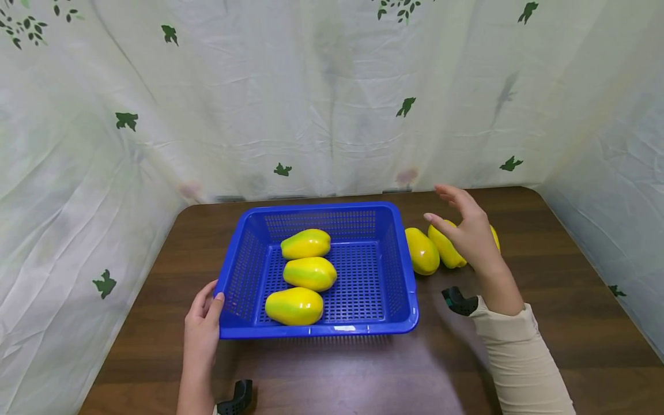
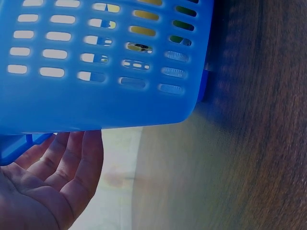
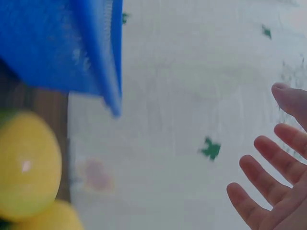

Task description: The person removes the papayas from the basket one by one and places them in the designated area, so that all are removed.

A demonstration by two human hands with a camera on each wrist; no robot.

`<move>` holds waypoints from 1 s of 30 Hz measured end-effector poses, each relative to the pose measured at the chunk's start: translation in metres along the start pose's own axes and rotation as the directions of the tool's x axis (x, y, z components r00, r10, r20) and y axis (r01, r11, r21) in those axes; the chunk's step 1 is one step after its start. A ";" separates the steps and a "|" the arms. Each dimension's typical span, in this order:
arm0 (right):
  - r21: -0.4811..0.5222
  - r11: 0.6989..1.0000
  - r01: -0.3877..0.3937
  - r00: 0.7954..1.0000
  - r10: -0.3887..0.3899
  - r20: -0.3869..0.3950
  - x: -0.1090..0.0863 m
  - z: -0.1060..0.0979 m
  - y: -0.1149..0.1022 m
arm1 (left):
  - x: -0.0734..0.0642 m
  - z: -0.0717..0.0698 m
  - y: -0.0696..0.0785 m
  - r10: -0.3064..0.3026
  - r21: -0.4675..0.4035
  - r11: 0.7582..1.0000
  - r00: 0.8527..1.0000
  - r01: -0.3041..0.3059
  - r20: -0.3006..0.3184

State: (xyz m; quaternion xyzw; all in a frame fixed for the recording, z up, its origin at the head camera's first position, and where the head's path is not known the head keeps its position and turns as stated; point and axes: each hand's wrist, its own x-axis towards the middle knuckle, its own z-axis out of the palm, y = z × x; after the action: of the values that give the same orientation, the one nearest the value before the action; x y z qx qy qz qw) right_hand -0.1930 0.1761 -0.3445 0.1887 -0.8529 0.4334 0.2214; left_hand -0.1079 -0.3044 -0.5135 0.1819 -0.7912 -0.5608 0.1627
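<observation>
My left hand point(image 1: 203, 323) grips the left rim of a blue plastic basket point(image 1: 316, 330), thumb on top and fingers below in the left wrist view. Inside the basket, three yellow papayas point(image 1: 309, 274) with greenish streaks lie in a column toward the left side. My right hand point(image 1: 467, 230) is raised to the right of the basket, fingers spread and holding nothing. Beneath and behind it on the table are more papayas point(image 1: 422, 253), one largely hidden by the hand. The right wrist view shows the bare palm and fingers point(image 3: 268, 177) apart from the fruit.
The brown wooden table point(image 1: 353, 374) is bordered at the back and sides by a pale curtain point(image 1: 332, 104) with green leaf prints. Black wrist devices point(image 1: 459, 301) sit at both wrists. The basket takes up the middle of the table.
</observation>
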 end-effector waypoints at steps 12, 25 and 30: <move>0.045 0.988 0.148 0.984 -0.151 0.093 0.019 0.034 -0.042 | 0.000 -0.001 0.000 -0.019 0.023 1.000 1.000 0.018 0.007; 0.075 0.982 0.171 0.941 -0.185 0.281 0.026 0.082 -0.053 | 0.000 -0.001 0.001 -0.020 0.012 1.000 1.000 0.020 0.009; 0.047 0.983 0.180 0.915 -0.185 0.358 0.027 0.097 -0.055 | 0.000 -0.001 0.001 -0.017 0.010 1.000 1.000 0.017 0.005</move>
State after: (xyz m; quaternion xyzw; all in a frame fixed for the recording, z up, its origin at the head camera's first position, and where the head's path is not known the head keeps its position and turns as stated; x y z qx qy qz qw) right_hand -0.2077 0.0624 -0.3445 0.3451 -0.8548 0.3746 0.0992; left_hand -0.1076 -0.3047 -0.5120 0.1879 -0.7927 -0.5588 0.1550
